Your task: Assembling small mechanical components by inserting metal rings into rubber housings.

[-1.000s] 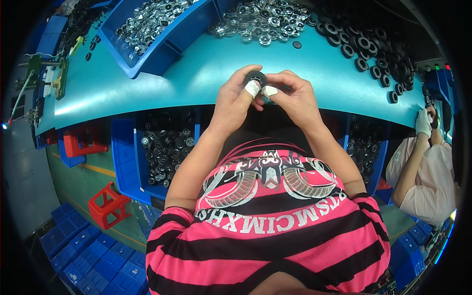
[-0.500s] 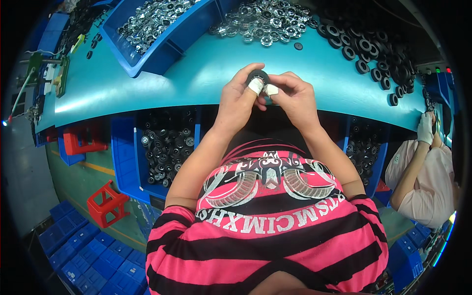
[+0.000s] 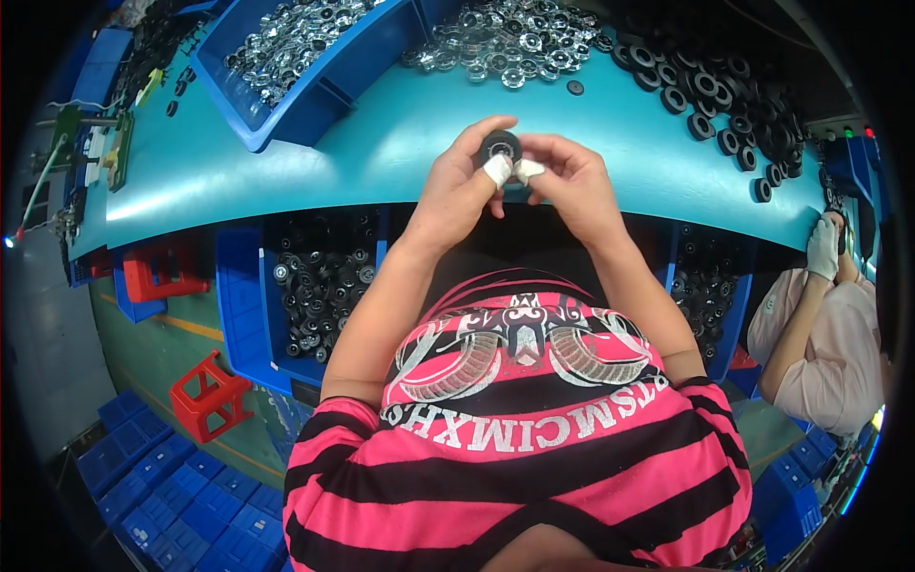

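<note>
Just over the near edge of the table, I hold a small toy wheel [image 3: 500, 144], a black tire with a shiny rim in its middle. My left hand [image 3: 456, 194] is closed around it, index finger over the top and a white-taped thumb at its lower edge. From the other side my right hand [image 3: 579, 189] reaches in with bent fingers, its fingertips at the wheel's right edge. White tape covers that thumb too. Part of the right fingers is slightly blurred.
A blue bin [image 3: 315, 114] of clear rims stands at the far left, beside a pile of loose rims [image 3: 515, 43]. Black tires [image 3: 705, 86] lie heaped at the right. Below the table edge, blue crates hold assembled wheels [image 3: 324, 296]. A co-worker's gloved hand [image 3: 823, 248] is at far right.
The wheel has turned so its shiny rim faces up more. Both hands have shifted slightly, and the right thumb has moved a little away from the left one.
</note>
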### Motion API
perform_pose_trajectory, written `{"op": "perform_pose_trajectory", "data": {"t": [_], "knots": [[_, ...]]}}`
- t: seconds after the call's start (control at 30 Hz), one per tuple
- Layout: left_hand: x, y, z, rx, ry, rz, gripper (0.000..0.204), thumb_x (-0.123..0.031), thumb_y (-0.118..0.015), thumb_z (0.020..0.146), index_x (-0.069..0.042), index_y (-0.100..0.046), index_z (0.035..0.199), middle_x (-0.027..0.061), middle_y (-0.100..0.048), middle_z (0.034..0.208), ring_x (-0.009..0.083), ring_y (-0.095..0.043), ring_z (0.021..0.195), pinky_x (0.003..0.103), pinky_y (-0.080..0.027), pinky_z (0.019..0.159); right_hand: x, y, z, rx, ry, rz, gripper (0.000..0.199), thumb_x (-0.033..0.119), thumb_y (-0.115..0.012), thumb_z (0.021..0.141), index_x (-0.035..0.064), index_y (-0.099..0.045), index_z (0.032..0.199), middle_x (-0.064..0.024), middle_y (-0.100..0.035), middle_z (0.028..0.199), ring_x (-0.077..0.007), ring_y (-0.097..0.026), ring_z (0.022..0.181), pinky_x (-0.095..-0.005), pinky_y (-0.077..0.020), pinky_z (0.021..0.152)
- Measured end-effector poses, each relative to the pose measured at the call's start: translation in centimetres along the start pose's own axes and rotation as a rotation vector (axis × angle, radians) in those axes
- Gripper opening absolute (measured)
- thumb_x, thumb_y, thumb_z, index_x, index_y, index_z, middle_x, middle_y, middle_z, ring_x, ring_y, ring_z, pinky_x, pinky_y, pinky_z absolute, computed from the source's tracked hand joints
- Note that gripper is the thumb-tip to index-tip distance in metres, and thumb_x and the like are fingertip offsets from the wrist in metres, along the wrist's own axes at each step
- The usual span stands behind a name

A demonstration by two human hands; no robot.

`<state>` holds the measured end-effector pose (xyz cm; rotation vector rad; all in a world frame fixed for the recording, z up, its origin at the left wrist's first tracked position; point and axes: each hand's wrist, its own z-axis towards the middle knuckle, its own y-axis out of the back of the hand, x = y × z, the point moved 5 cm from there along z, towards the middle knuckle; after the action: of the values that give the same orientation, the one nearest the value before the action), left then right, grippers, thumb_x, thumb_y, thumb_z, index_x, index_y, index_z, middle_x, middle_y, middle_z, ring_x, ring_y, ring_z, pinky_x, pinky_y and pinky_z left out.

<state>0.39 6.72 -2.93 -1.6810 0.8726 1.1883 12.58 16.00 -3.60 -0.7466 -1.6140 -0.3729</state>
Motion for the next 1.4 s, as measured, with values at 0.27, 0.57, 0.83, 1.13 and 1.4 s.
{"op": "perform_pose_trajectory", "data": {"t": [0.27, 0.57, 0.83, 1.13, 1.4], "knots": [[-1.3, -0.2, -0.7, 0.106, -0.06, 0.305, 0.049, -0.008, -0.059, 0.094, -0.009, -0.048, 0.141, 0.0032, -0.061, 0.112, 0.0094, -0.058, 0.086, 0.025, -0.051, 0.068, 0.0, 0.3, 1.4, 0.098, -0.029, -0.002, 0.031, 0.007, -0.068, 0.088, -0.0023, -0.066, 0.117, -0.0071, -0.07, 0.1, -0.0111, -0.067, 0.084, -0.0244, -0.0547, 0.069], [-1.1, -1.2, -0.9, -0.093, -0.226, 0.599, 0.051, 0.004, -0.065, 0.084, -0.005, -0.056, 0.134, 0.0073, -0.068, 0.1, 0.0108, -0.061, 0.082, 0.027, -0.052, 0.074, -0.9, -0.2, 1.7, 0.062, -0.013, 0.078, 0.02, 0.005, -0.069, 0.086, -0.0017, -0.067, 0.105, -0.0064, -0.069, 0.092, -0.0114, -0.065, 0.081, -0.0246, -0.0527, 0.072], [-1.5, -1.3, -0.9, -0.156, -0.444, 0.789, 0.052, 0.005, -0.066, 0.081, -0.006, -0.059, 0.131, 0.0119, -0.07, 0.098, 0.0161, -0.063, 0.073, 0.03, -0.053, 0.07, -0.9, -0.7, 1.6, 0.03, 0.048, 0.067, 0.018, 0.004, -0.068, 0.085, -0.0014, -0.066, 0.102, -0.0062, -0.069, 0.092, -0.0111, -0.064, 0.082, -0.0256, -0.0522, 0.072], [-1.5, -0.9, -0.2, 0.016, -0.164, 0.188, 0.051, -0.005, -0.067, 0.089, -0.007, -0.052, 0.139, 0.0002, -0.065, 0.11, 0.0061, -0.06, 0.09, 0.022, -0.047, 0.064, -0.6, -0.5, 0.9, 0.065, -0.118, 0.46, 0.024, 0.012, -0.064, 0.093, -0.0013, -0.065, 0.113, -0.0072, -0.07, 0.1, -0.0128, -0.067, 0.087, -0.0258, -0.0559, 0.076], [-2.9, 0.6, -0.5, 0.039, -0.067, 0.331, 0.05, -0.001, -0.062, 0.089, -0.003, -0.051, 0.138, 0.0089, -0.066, 0.108, 0.0146, -0.062, 0.1, 0.03, -0.051, 0.089, -0.2, -0.2, 1.2, 0.095, -0.091, 0.269, 0.026, 0.011, -0.063, 0.093, -0.0035, -0.064, 0.114, -0.0094, -0.07, 0.099, -0.0145, -0.068, 0.086, -0.026, -0.0578, 0.075]]}}
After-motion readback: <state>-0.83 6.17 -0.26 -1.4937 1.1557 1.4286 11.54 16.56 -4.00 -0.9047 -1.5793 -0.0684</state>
